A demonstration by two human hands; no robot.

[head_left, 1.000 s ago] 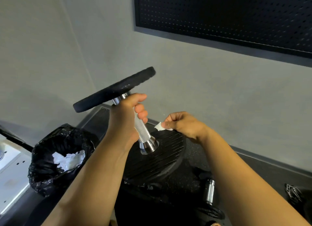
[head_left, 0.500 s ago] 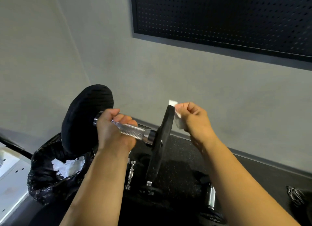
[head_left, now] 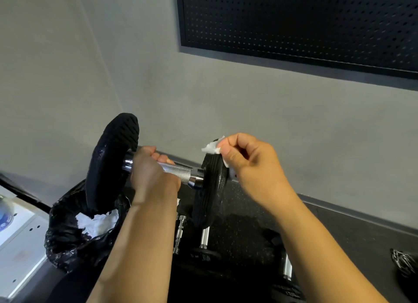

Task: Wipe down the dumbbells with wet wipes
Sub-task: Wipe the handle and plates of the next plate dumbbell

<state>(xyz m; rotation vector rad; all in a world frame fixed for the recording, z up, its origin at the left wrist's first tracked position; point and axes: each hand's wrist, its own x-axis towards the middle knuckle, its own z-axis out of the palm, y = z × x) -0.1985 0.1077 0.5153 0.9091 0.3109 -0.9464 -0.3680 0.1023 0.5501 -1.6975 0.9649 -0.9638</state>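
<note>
My left hand (head_left: 150, 175) grips the knurled chrome handle of a black dumbbell (head_left: 181, 170), held in the air roughly level, its plates on edge. The left plate (head_left: 110, 160) looks wet and shiny. My right hand (head_left: 246, 164) pinches a crumpled white wet wipe (head_left: 211, 147) over the top rim of the right plate (head_left: 211, 187); part of the wipe shows behind that plate.
A black bin bag (head_left: 67, 235) with used white wipes stands at lower left, under the left plate. More dumbbells and chrome bars (head_left: 204, 237) lie on the dark speckled floor below. A grey wall and a black perforated panel (head_left: 294, 22) rise behind. A white box (head_left: 15, 235) sits far left.
The dumbbell swung from upright on the floor to level in the air. My right hand moved up with the wipe onto the right plate's top rim.
</note>
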